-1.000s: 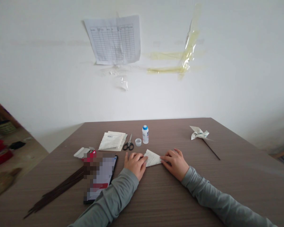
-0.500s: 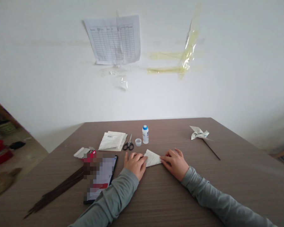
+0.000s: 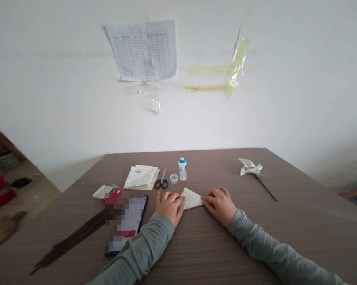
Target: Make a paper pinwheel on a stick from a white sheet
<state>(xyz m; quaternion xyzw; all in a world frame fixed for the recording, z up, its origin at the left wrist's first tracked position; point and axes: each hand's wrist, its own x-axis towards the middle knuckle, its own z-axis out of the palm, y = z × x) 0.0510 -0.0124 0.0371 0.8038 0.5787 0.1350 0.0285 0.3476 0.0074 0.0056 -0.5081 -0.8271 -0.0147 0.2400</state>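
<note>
A piece of printed paper folded into a triangle point(image 3: 192, 198) lies on the table between my hands. My left hand point(image 3: 170, 206) is closed on its left corner, fingertips pressed to the paper. At the right corner, the thumb and fingers of my right hand point(image 3: 219, 205) pinch the paper. Just beyond stand a white glue bottle with a blue top point(image 3: 183, 169) and a small clear cap point(image 3: 173, 179). Black-handled scissors point(image 3: 161, 181) lie beside a stack of folded paper sheets point(image 3: 141, 176).
A paper pinwheel point(image 3: 250, 168) on a dark stick lies at the right. Left of my arm are a phone point(image 3: 128, 223), partly pixelated, a bundle of thin brown sticks point(image 3: 70, 241) and a small open red-and-white box point(image 3: 105, 192). A printed sheet point(image 3: 145, 51) is taped to the wall.
</note>
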